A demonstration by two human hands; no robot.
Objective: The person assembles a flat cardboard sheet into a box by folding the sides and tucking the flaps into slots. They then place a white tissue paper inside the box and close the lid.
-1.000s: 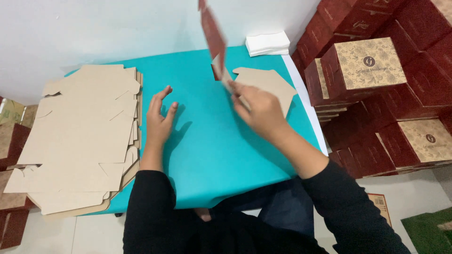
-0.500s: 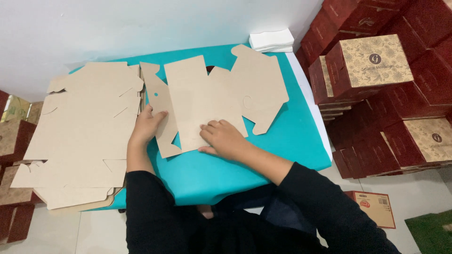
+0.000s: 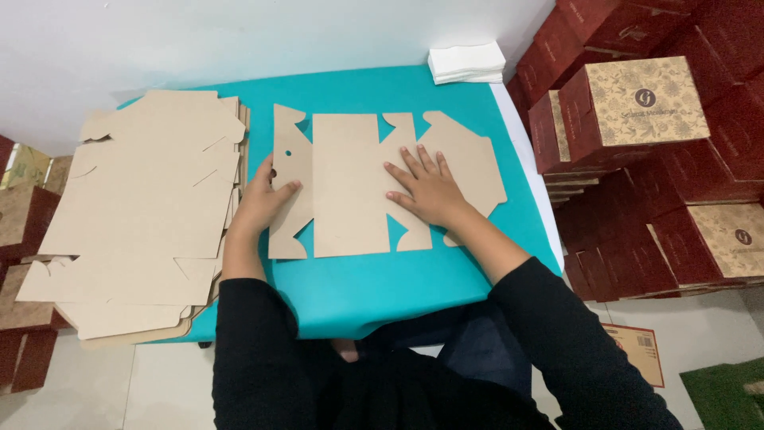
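On the teal-covered bench, a flat, die-cut brown cardboard box blank lies spread out, with the left hand resting on its left flap, fingers held loosely together, and the right hand pressed palm-down near its middle, fingers splayed apart. Just left of it sits a tall stack of identical flat cardboard blanks. A small pile of white folded papers lies at the far edge, and assembled dark red boxes with patterned tan lids are stacked to the right.
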